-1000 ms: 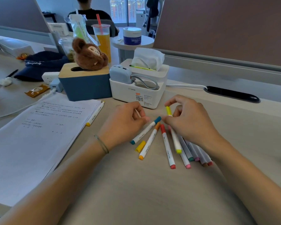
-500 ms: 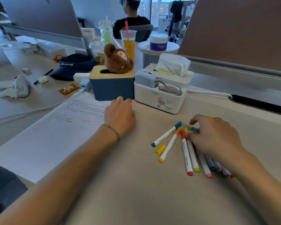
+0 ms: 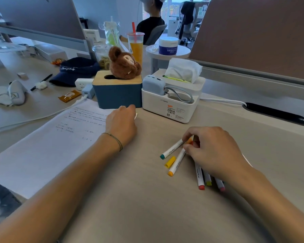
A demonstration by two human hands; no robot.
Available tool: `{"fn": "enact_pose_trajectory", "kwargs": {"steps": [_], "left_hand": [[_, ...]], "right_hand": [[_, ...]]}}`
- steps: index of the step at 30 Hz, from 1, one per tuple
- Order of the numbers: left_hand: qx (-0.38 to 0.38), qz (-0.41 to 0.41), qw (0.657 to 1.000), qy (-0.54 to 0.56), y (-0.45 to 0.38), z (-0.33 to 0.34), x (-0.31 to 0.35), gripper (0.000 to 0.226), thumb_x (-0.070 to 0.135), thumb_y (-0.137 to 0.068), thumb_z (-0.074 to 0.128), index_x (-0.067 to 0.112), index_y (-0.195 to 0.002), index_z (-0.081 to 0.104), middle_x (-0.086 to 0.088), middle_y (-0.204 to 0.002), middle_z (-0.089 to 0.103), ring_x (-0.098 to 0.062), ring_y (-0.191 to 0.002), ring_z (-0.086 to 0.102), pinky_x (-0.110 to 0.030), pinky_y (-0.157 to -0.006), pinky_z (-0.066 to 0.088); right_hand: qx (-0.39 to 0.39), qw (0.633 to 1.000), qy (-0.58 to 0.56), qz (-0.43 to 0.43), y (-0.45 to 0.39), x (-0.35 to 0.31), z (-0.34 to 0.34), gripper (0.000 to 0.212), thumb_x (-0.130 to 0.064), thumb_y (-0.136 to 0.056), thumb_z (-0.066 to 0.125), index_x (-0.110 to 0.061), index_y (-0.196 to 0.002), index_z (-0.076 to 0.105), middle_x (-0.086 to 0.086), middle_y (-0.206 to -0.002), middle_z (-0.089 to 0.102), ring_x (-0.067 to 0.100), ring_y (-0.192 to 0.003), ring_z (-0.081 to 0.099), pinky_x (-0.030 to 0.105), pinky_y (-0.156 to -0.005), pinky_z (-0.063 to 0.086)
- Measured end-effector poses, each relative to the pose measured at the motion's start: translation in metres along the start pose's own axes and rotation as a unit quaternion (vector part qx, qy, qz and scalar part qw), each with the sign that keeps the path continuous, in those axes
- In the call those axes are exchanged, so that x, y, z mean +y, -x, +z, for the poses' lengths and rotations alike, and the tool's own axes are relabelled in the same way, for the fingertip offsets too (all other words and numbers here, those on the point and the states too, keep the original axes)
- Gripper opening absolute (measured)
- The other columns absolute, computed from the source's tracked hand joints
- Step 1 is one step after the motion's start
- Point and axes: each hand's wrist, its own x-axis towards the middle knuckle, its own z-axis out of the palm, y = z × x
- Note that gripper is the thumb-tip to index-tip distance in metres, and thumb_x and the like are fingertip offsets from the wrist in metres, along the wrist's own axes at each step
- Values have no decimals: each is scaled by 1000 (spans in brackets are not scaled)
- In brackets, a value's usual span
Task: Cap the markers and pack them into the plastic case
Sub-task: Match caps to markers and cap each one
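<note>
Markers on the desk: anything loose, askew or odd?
Yes. A loose yellow cap lies on the beige desk, between the teal-ended white marker and the orange-ended white marker, fitted to neither. The markers lie fanned out unevenly, several under the right hand. No plastic case in view.

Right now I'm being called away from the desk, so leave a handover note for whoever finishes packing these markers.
Left hand: at the paper's edge by the blue box, fingers curled; what it holds is hidden.
Right hand: fingers pinch the far ends of the fanned markers.
Teal-tipped marker and orange-tipped marker lie to their left, a loose yellow cap between them.
Done: nothing packed; no plastic case in view.
Left: fit the yellow cap, find the case, pack all.
</note>
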Motion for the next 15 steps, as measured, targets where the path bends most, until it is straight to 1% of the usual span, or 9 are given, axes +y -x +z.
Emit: {"fn": "enact_pose_trajectory", "kwargs": {"steps": [2, 4, 6, 7, 9, 11, 13, 15], "left_hand": [[-13, -1, 999, 50, 0, -3, 4, 20, 11, -91, 61, 19, -110, 59, -6, -101, 65, -21, -86, 55, -33, -72, 47], [-52, -21, 986, 155, -1, -8, 12, 20, 14, -91, 63, 24, -108, 62, -1, -101, 65, -18, -91, 59, -30, -74, 49], [-112, -35, 952, 282, -1, -13, 22, 25, 17, -90, 67, 27, -113, 65, 0, -95, 70, -16, -90, 65, -27, -74, 52], [-142, -38, 927, 345, 1, -15, 27, 29, 17, -90, 68, 27, -117, 66, -2, -93, 73, -17, -89, 67, -28, -77, 55], [-187, -48, 872, 450, 7, -16, 36, 33, 14, -92, 65, 26, -123, 67, -5, -96, 74, -19, -88, 70, -32, -83, 58], [-217, -59, 825, 518, 15, -16, 42, 34, 10, -97, 58, 25, -126, 66, -4, -97, 71, -16, -85, 67, -28, -77, 57], [-223, -62, 803, 550, 22, -15, 45, 33, 10, -101, 52, 26, -126, 66, -4, -99, 70, -15, -85, 64, -26, -74, 55], [-211, -68, 789, 573, 27, -13, 46, 30, 11, -101, 53, 28, -121, 67, -6, -102, 69, -17, -87, 63, -26, -73, 54]], "right_hand": [[-4, 1000, 3, 2, -1, 0, 1, 8, -36, -95, 64, -38, -102, 67, -17, -81, 58, 8, -82, 55, 28, -66, 43], [-7, 1000, 6, 1, -1, -1, 5, 10, -33, -95, 64, -38, -103, 68, -18, -86, 58, 7, -86, 55, 26, -65, 42], [-12, 999, 17, -26, 1, -4, 11, 13, -37, -94, 65, -37, -106, 69, -17, -92, 59, 7, -94, 53, 28, -73, 46], [-17, 999, 22, -43, 2, -5, 14, 17, -43, -92, 65, -36, -107, 69, -17, -95, 59, 8, -99, 52, 29, -77, 46], [-30, 997, 21, -61, 6, -10, 19, 28, -56, -87, 66, -36, -107, 68, -15, -99, 60, 10, -104, 49, 30, -78, 41], [-38, 996, 40, -73, 8, -15, 22, 40, -67, -83, 64, -37, -109, 68, -15, -101, 61, 11, -103, 49, 30, -80, 38], [-42, 993, 64, -92, 9, -19, 24, 45, -70, -83, 62, -37, -113, 67, -14, -104, 62, 13, -102, 48, 33, -85, 40], [-44, 991, 65, -104, 10, -21, 24, 42, -65, -87, 61, -37, -117, 66, -13, -107, 63, 14, -103, 48, 33, -88, 40]]}}
